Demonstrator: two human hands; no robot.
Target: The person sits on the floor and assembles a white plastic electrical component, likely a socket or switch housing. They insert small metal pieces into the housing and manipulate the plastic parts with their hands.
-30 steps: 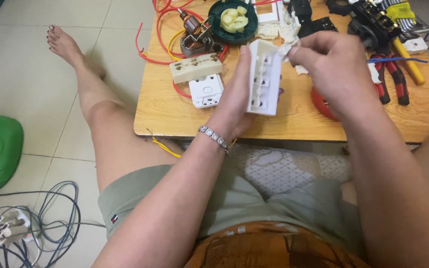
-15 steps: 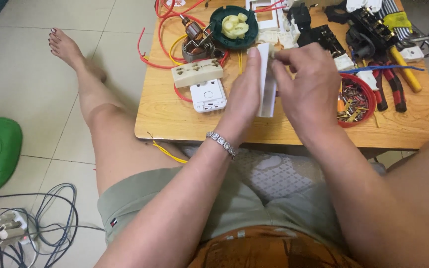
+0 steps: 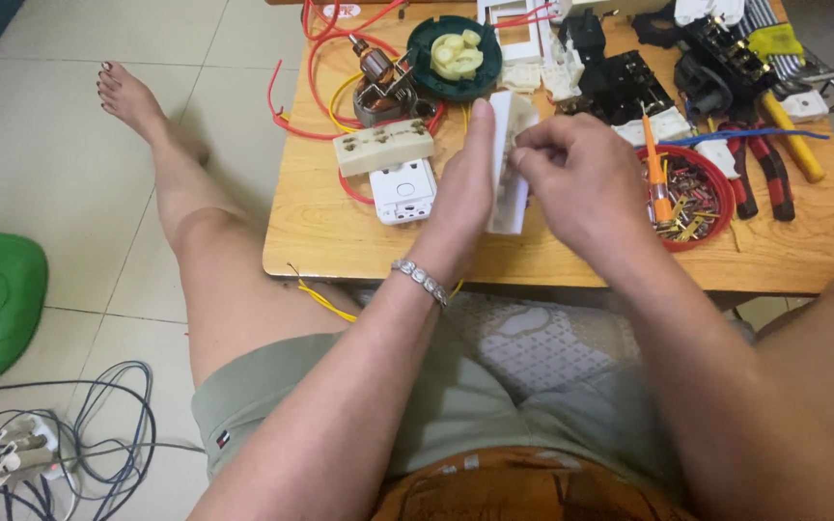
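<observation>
Left hand [image 3: 463, 188] steadies white socket housing [image 3: 506, 164] on edge, above table [image 3: 533, 256]; right hand [image 3: 571, 183] fingers pinch its upper side. Grip narrow: housing may twist loose, drop onto table, knock red bowl [image 3: 716, 207] of small parts nearby.
</observation>
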